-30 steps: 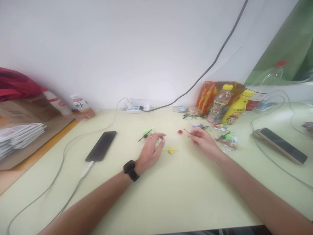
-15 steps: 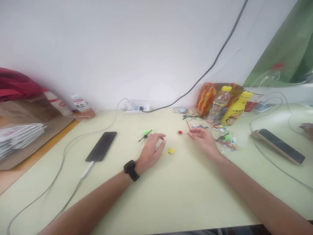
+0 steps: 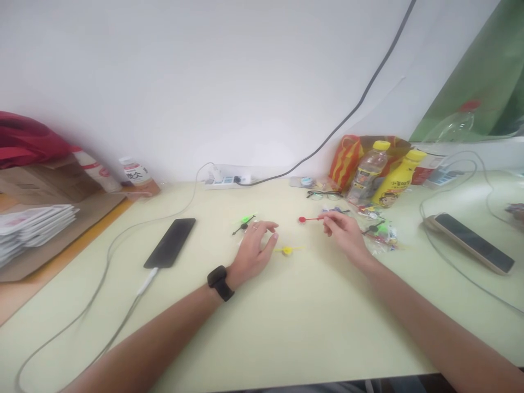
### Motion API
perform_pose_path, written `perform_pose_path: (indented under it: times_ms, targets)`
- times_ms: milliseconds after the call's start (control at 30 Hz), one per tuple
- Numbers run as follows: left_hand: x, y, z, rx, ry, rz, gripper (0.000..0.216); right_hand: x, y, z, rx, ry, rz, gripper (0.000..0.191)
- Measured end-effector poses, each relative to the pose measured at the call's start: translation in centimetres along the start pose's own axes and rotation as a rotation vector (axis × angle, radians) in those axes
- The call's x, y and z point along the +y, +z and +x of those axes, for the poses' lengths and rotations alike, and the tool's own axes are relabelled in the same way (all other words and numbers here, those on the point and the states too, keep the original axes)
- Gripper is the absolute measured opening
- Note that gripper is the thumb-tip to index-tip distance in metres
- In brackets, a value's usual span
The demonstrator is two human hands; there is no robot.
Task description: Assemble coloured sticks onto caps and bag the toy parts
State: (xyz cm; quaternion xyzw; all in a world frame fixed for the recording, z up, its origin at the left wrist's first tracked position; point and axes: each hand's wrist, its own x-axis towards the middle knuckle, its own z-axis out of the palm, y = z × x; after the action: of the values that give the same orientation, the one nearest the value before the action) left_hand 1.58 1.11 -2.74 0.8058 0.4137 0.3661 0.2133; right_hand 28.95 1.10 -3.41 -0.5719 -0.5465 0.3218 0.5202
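My right hand (image 3: pixel 343 232) pinches a thin red plastic stick (image 3: pixel 313 219) that lies level and points left. The stick's far end meets a small round red piece (image 3: pixel 302 220); whether they are joined I cannot tell. My left hand (image 3: pixel 256 248) is open over the table, its fingers curved and thumb apart, with a ring and a black watch on that arm. Beyond its fingertips lie a black piece with pointed arms (image 3: pixel 244 226) and a bright green piece (image 3: pixel 245 220), partly covered by the hand. A yellow round piece with thin arms (image 3: pixel 287 251) lies right of my left thumb.
Right of my right hand is a pile of small plastic bags and coloured pieces (image 3: pixel 380 232). Behind stand glasses (image 3: pixel 323 194), a clear bottle (image 3: pixel 367 172), a yellow bottle (image 3: pixel 399 180) and a power strip (image 3: pixel 227 181). A cabled phone (image 3: pixel 170 243) lies left, another phone (image 3: pixel 472 243) right.
The red stick has swung from steeply upright to level, its tip now at the round red piece. My right hand has turned slightly; my left hand has hardly moved.
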Motion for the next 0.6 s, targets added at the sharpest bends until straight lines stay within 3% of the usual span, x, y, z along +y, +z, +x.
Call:
perform_pose_path:
  times_ms: [100,267,600]
  targets:
    - [0.0,0.0,0.0,0.007,0.01,0.004,0.023,-0.3,0.1,-0.1,-0.028,0.026,0.031,0.029]
    - [0.0,0.0,0.1,0.009,0.01,0.02,0.023,-0.5,0.2,-0.1,-0.042,0.04,-0.122,0.013]
    - [-0.3,0.1,0.0,0.001,0.007,0.014,0.022,0.5,0.0,0.1,-0.122,0.016,-0.143,0.015]
